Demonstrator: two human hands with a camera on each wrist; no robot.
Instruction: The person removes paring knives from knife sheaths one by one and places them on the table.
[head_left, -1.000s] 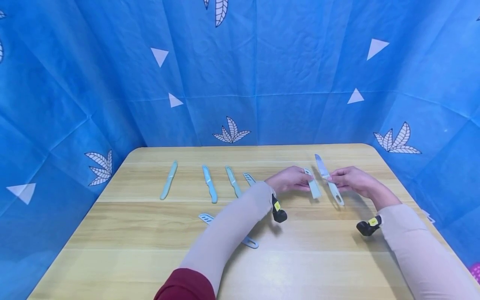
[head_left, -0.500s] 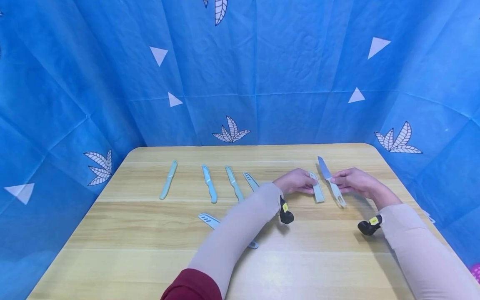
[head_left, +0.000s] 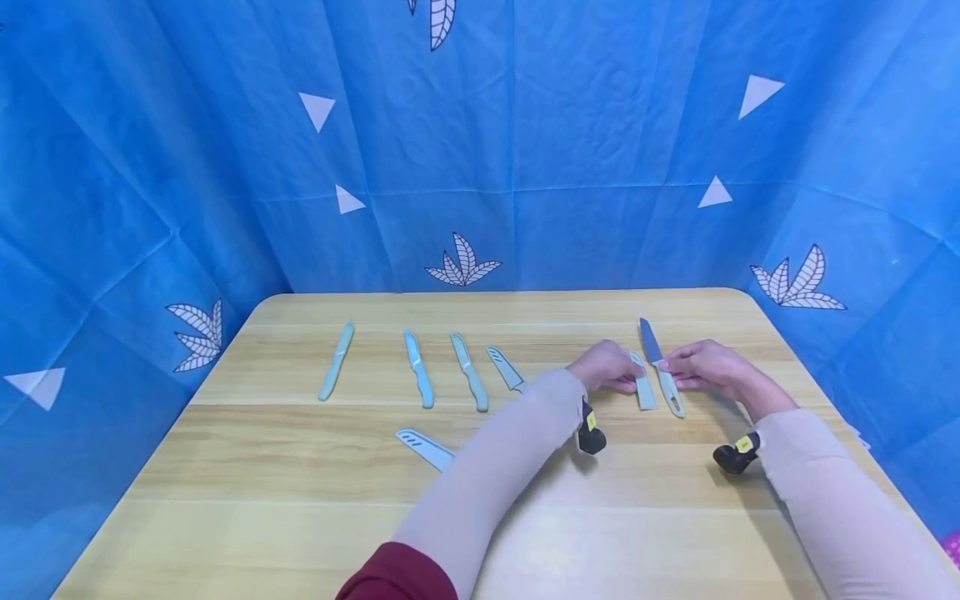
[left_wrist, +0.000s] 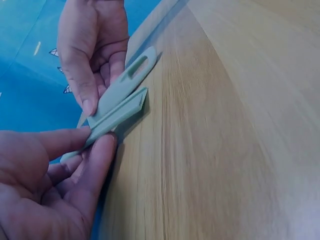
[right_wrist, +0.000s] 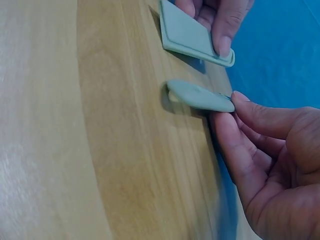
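With your left grip (head_left: 611, 367) pinching the flat, pale-green plastic sheath (head_left: 646, 395) and your right grip (head_left: 705, 365) pinching the pale-green-handled metal knife (head_left: 671, 393) just right of it, hold both parallel, bare blade (head_left: 650, 342) pointing away, fingertips clear of its edge.

A pale wood-grain desk (head_left: 247, 492) with rounded far corners spans the lower part of the head view. Left of centre lies a slim green knife (head_left: 337, 361); rightward follow a bright blue knife (head_left: 419, 369), a blue-green knife (head_left: 469, 372) and a partly hidden slotted piece (head_left: 505, 367). Below them lies a light-blue slotted piece (head_left: 425, 449), also partly hidden.
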